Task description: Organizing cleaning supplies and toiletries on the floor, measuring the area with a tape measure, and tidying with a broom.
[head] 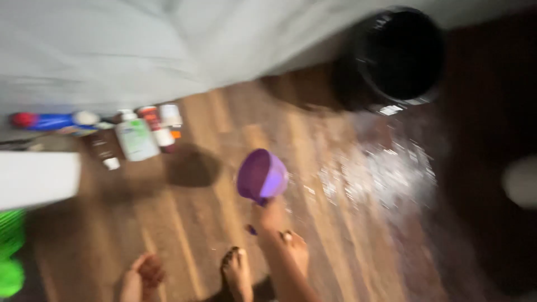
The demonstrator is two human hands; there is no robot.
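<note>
My right hand (269, 215) reaches forward from the bottom centre and grips the handle of a purple plastic scoop cup (262, 176), whose mouth is tilted to the left. The cup hangs over a wooden floor (190, 235). To its right lies a wet, glistening splash patch (383, 173). Beyond that stands a large black bucket (398, 56). My left hand (142, 277) is low at the bottom edge with its fingers curled; blur hides whether it holds anything. My bare feet (238, 273) stand beside my right arm.
Several bottles stand along the white wall (140, 50) at the left, among them a white and green bottle (136, 140) and a blue bottle (50, 120). A white box shape (36, 179) and a green object (10, 251) are at the left edge. The right side is dark.
</note>
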